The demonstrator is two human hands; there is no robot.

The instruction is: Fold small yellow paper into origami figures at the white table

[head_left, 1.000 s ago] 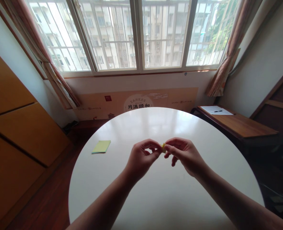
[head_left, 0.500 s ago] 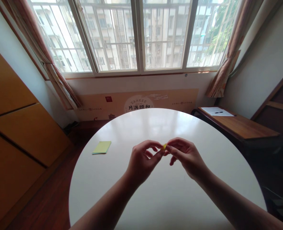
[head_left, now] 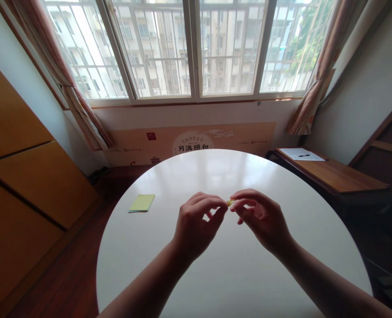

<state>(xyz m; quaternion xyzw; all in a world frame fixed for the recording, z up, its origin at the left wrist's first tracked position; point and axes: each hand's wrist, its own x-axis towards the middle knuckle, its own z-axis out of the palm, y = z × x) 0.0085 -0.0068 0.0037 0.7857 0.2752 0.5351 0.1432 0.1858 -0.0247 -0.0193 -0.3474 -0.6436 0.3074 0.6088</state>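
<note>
Above the middle of a round white table (head_left: 169, 274), my left hand (head_left: 196, 225) and my right hand (head_left: 262, 218) meet fingertip to fingertip. Between them they pinch a tiny yellow scrap of folded paper (head_left: 230, 202), mostly hidden by the fingers. Both hands have thumb and forefinger closed on it, with the other fingers curled. A pad of yellow-green sticky notes (head_left: 142, 203) lies flat on the table to the left, well apart from my hands.
A barred window (head_left: 196, 48) with curtains fills the far wall. An orange wooden cabinet (head_left: 23, 176) stands at the left. At the right a brown wooden side table (head_left: 335, 174) bears a paper sheet (head_left: 300, 153) with a pen.
My hands have stayed together over the table, turning slightly; the yellow scrap shows less between the fingertips than before. The camera has shifted a little.
</note>
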